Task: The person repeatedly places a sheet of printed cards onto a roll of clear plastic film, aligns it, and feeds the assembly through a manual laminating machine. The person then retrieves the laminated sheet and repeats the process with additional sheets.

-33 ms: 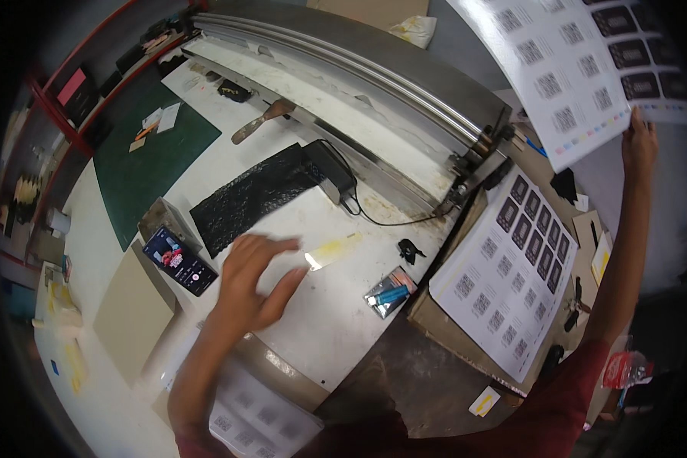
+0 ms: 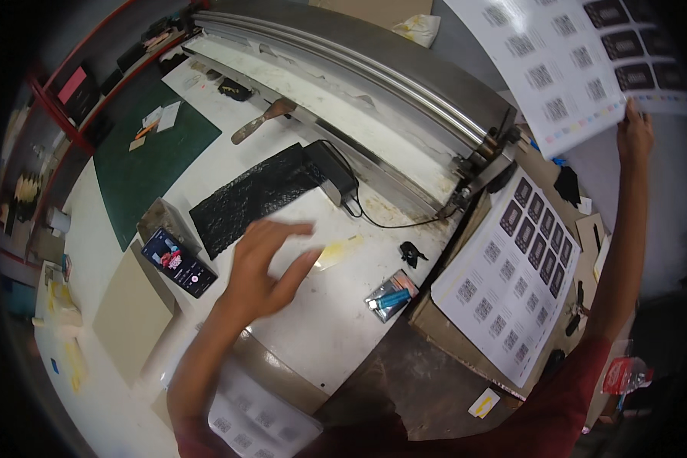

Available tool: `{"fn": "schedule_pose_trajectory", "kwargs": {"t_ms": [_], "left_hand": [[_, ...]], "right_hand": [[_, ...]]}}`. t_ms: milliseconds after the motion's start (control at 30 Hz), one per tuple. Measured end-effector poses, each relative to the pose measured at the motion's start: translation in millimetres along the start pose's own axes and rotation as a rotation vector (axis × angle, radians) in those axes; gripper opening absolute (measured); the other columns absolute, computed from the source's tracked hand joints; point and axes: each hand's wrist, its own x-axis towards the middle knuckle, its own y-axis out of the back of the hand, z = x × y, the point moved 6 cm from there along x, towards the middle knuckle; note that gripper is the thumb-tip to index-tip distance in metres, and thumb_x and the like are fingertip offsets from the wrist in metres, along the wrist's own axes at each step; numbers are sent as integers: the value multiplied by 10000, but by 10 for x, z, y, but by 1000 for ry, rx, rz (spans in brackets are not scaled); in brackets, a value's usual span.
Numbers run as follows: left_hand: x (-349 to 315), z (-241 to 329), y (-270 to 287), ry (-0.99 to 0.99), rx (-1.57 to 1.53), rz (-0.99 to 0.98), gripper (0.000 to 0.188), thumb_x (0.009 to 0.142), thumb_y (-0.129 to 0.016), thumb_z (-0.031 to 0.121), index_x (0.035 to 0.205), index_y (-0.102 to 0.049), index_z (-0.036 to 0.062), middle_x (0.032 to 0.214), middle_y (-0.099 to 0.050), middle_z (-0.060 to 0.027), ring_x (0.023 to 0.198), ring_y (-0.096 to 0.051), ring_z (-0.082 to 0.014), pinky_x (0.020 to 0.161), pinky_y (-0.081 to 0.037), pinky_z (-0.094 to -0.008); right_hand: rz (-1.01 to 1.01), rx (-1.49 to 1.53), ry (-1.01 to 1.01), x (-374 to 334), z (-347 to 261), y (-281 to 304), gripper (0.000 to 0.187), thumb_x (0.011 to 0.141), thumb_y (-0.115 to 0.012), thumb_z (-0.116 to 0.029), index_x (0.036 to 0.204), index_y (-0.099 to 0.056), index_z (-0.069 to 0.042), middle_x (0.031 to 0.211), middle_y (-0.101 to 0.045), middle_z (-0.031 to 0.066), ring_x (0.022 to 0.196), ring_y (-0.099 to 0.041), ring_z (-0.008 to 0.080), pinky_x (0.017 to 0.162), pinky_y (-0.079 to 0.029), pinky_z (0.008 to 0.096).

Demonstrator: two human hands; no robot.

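Note:
My left hand (image 2: 266,269) hovers over the white worktable (image 2: 298,351), thumb and index finger spread apart with nothing between them. A yellow smear (image 2: 340,252) marks the tabletop just beyond its fingertips. Stretched out to the far right, my right hand (image 2: 635,136) pinches the lower edge of a large printed sheet (image 2: 538,76). That sheet carries square codes and dark label shapes, and runs out of view at the top. Below it, a stack of similar printed sheets (image 2: 511,278) lies on a board at the right. More printed sheets (image 2: 256,416) lie under my left forearm.
A long roller machine (image 2: 343,99) crosses the back. Around the table are a phone (image 2: 177,263) against a metal block, a black adapter (image 2: 330,172) with cable, a scraper (image 2: 263,120), a green mat (image 2: 156,160), a grey board (image 2: 133,317) and a blue lighter (image 2: 391,298).
My left hand has shifted slightly to the right and up. The sheet in my right hand has moved a little up and to the left.

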Motion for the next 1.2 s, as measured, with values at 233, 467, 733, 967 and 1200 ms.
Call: {"fn": "schedule_pose_trajectory", "kwargs": {"t_ms": [233, 467, 733, 967, 1200], "left_hand": [[1406, -887, -1037, 520, -529, 97, 324, 967, -683, 265, 1101, -681, -30, 942, -709, -79, 828, -676, -136, 716, -527, -275], [1946, -1173, -1269, 723, -807, 258, 438, 967, -679, 324, 1176, -604, -54, 1049, -688, -102, 849, -686, -169, 690, -536, -288], [1407, -1151, -830, 674, -1048, 493, 505, 874, -754, 103, 1263, -522, -120, 1179, -671, -195, 1039, -677, -246, 920, -536, -320], [510, -560, 272, 679, -1021, 551, 484, 880, -719, 20, 1272, -489, -146, 1218, -635, -252, 1077, -678, -276, 960, -554, -342], [-430, -31, 1235, 570, -985, 703, 514, 902, -720, 137, 1319, -505, -76, 1186, -664, -149, 1073, -651, -212, 1012, -478, -332]], "right_hand": [[63, 152, -130, 127, 1616, -1428, 246, 966, -599, -2, 1208, -567, -34, 992, -634, 75, 783, -626, 153, 589, -516, 312], [-414, -125, -539, -1018, 1744, -2842, 299, 968, -690, -207, 1121, -617, 39, 992, -670, 101, 848, -664, 159, 730, -574, 296], [-298, -635, 143, -1596, 384, -2175, 315, 930, -740, -256, 997, -684, 47, 901, -709, 114, 821, -672, 164, 773, -532, 289], [-592, -683, 889, -3462, -586, -2815, 377, 751, -758, -62, 1104, -644, 6, 1032, -640, 151, 946, -606, 353, 881, -454, 471], [-616, -596, 800, -3795, -351, -3306, 318, 815, -643, 23, 1132, -619, 20, 1149, -652, 200, 1057, -613, 397, 1021, -450, 528]]}}
